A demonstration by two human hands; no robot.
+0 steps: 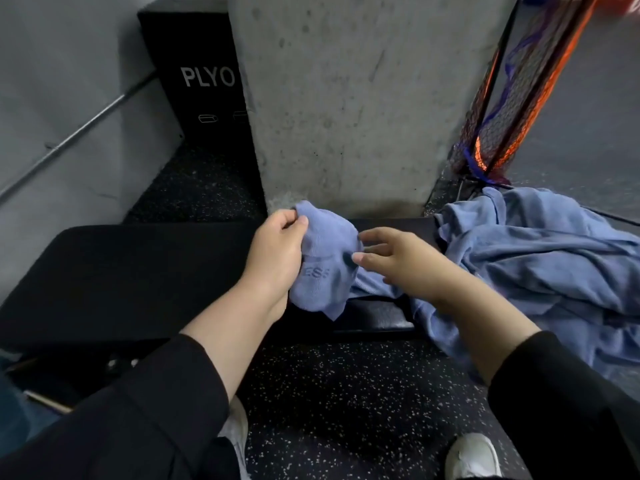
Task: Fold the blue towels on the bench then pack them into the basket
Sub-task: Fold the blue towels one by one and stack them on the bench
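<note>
Head view: left hand (277, 252) gripped a towel (325, 268), fingers curled over its top edge, thumb pinching the cloth from the front, bunch held up just above the bench (121, 282). Right hand (398, 259) was beside it, fingers spread loose and half extended, index and thumb tips touching the towel's right side; could not tell if they actually pinched it, looked more like contact than a grip. Towel was blue, crumpled into a rounded wad, not folded, lower corner hanging down toward the bench's front edge, faint embossed letters on the lower front, partly hidden by the left hand. Its tail ran right, under the right wrist, into the pile (540, 268). The pile was more blue cloth of the same colour, heaped and wrinkled on the bench's right end, spilling over the front edge. Bench was black and padded, its left part bare. Both sleeves (166, 410) were black. Behind the bench stood a concrete pillar (346, 98); left of it a black box (201, 81) marked PLYO. An orange and dark net (512, 98) hung at upper right. Floor (346, 393) was black, speckled; white shoe (472, 457) at the bottom edge.
</note>
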